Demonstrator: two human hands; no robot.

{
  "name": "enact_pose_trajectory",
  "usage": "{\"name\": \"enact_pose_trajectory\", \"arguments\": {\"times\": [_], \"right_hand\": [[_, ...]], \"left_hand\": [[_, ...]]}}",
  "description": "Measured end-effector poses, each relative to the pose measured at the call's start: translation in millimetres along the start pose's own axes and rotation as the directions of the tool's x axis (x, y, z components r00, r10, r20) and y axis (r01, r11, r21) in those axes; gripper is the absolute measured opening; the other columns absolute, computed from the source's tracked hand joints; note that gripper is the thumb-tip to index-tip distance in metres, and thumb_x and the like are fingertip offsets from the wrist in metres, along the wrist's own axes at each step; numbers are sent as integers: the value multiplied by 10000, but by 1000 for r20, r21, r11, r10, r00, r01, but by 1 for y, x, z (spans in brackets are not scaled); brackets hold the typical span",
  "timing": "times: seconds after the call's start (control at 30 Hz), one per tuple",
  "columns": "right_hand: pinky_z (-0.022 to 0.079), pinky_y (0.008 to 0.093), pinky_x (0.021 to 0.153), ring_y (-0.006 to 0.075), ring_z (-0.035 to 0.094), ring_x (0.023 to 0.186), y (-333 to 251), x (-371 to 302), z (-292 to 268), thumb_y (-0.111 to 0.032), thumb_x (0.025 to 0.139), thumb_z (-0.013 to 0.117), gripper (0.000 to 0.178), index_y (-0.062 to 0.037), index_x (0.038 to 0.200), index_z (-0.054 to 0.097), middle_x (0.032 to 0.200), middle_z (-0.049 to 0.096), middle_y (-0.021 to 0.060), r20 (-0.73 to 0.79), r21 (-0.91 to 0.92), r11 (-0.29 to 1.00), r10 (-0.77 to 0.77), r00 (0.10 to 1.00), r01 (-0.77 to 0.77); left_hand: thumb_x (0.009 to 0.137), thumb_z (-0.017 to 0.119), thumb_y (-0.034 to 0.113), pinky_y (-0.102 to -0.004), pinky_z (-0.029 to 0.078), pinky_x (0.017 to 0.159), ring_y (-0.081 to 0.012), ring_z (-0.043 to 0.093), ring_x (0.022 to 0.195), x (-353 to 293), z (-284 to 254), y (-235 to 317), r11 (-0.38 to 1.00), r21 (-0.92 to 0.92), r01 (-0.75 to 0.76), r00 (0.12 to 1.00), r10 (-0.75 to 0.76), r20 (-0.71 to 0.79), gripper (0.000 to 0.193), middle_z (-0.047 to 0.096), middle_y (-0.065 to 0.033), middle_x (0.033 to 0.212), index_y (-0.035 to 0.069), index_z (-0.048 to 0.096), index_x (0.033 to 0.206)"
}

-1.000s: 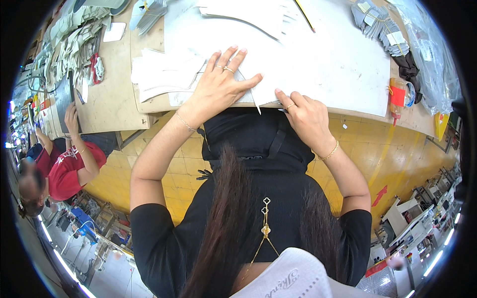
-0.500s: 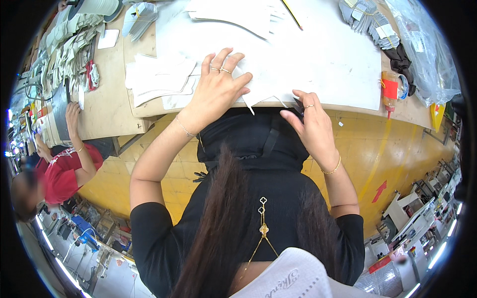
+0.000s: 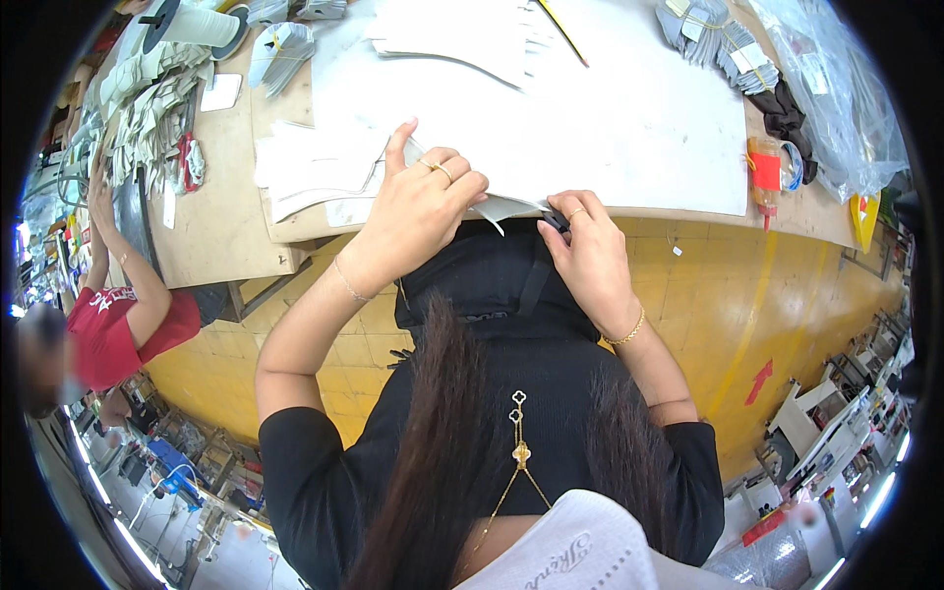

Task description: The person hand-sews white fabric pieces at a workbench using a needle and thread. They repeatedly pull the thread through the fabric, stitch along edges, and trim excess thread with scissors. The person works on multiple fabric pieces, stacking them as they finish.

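At the table's front edge, my left hand (image 3: 423, 202) is closed on a thin white cut piece (image 3: 503, 207), its thumb and fingers pinching it and the index finger raised. The piece's pointed end juts over the edge. My right hand (image 3: 593, 258) grips a small black tool (image 3: 558, 219); most of it is hidden by the fingers, so its kind cannot be told. Its thin tip meets the right end of the white piece. To the left of my left hand lies a stack of white cut pieces (image 3: 313, 167). Another white stack (image 3: 452, 39) lies farther back.
A yellow-and-black pencil (image 3: 562, 31) lies at the back. Bundled grey pieces (image 3: 747, 59), a bottle with a red band (image 3: 765, 177) and clear plastic bags (image 3: 836, 93) are on the right. On the left are a thread spool (image 3: 197, 25), piled strips (image 3: 157, 108) and a person in red (image 3: 128, 324).
My right hand has moved left with the black tool, up to the white piece. My left hand's spread fingers have curled in on the piece. The person's arms at left have moved farther away.
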State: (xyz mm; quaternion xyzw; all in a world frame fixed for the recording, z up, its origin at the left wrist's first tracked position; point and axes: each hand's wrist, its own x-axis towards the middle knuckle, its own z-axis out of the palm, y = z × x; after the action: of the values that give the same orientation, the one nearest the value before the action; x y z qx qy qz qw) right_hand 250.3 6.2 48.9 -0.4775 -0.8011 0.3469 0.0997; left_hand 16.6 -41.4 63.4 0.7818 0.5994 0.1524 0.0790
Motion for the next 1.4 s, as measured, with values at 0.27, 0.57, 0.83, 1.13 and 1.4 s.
{"name": "enact_pose_trajectory", "arguments": {"times": [0.27, 0.57, 0.83, 1.13, 1.4], "right_hand": [[570, 305, 636, 196, 739, 700, 5, 16, -2, -53, 944, 677, 232, 35, 1157, 695, 918, 749, 188, -120, 98, 994, -32, 992, 44], [525, 195, 511, 142, 763, 868, -20, 50, -69, -93, 942, 723, 289, 14, 1206, 678, 930, 745, 55, -47, 452, 888, 113, 993, -79], [499, 197, 528, 93, 703, 722, -39, 111, -95, -129, 953, 724, 318, 22, 1226, 660, 1007, 729, 76, -95, 477, 841, -240, 966, 256], [422, 214, 596, 48, 508, 664, 50, 40, -69, -209, 1034, 619, 209, -43, 1087, 735, 797, 609, -30, 126, 459, 884, 28, 992, -83], [527, 355, 777, 264, 643, 840, 136, -39, -10, -167, 967, 669, 200, -12, 1079, 725, 904, 662, 136, 40, 139, 968, 207, 978, -210]], "left_hand": [[888, 734, 139, -546, 197, 1191, -158, 645, 958, -2, -1, -6, 999, -38, 34, 999, -35, -21, 83, 610, 14, 825, 147, 653, 907], [920, 751, 303, -451, 424, 1043, -236, 680, 1025, 96, -8, -62, 999, -12, 39, 918, -40, -395, 268, 693, -85, 1140, 111, 723, 1105], [975, 698, 161, -316, 549, 842, -162, 694, 894, 84, 13, 22, 138, -954, 264, 954, -180, 238, 212, 750, -110, 1037, -12, 732, 1092], [1018, 647, 161, -261, 550, 735, -134, 677, 804, 58, -21, 11, 233, -969, 87, 956, -293, 15, 244, 729, -99, 949, -52, 758, 1062], [870, 725, 139, -351, 497, 585, -244, 654, 662, 16, -62, 18, -158, -980, -125, 943, 288, -167, 246, 710, -188, 783, -103, 761, 894]]}}
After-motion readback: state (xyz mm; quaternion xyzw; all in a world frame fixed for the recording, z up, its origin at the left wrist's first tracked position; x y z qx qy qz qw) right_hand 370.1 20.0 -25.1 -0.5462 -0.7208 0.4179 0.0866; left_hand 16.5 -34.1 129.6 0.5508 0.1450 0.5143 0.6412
